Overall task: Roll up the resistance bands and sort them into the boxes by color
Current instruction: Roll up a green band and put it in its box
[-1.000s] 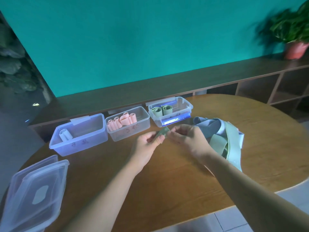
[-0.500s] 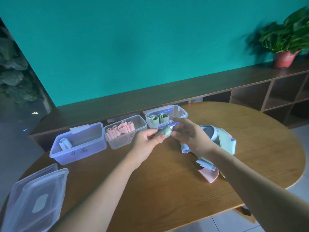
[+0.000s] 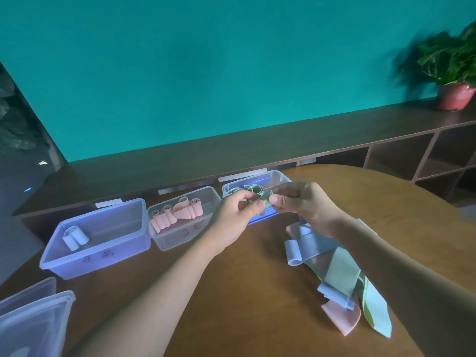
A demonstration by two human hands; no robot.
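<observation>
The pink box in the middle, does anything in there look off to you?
Yes. In the pink box, most bands sit as tight rolls, but one pink band near the back has sprung open into a loose loop standing above the others. It looks unrolled, so it probably needs rolling again. No other colour shows among them.

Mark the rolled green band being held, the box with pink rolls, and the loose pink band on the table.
rolled green resistance band (image 3: 264, 202), head view, exposed middle between both hands.
clear plastic box with pink rolls (image 3: 180, 238), head view, front wall.
loose pink resistance band (image 3: 341, 316), head view, flat folded end.
</observation>
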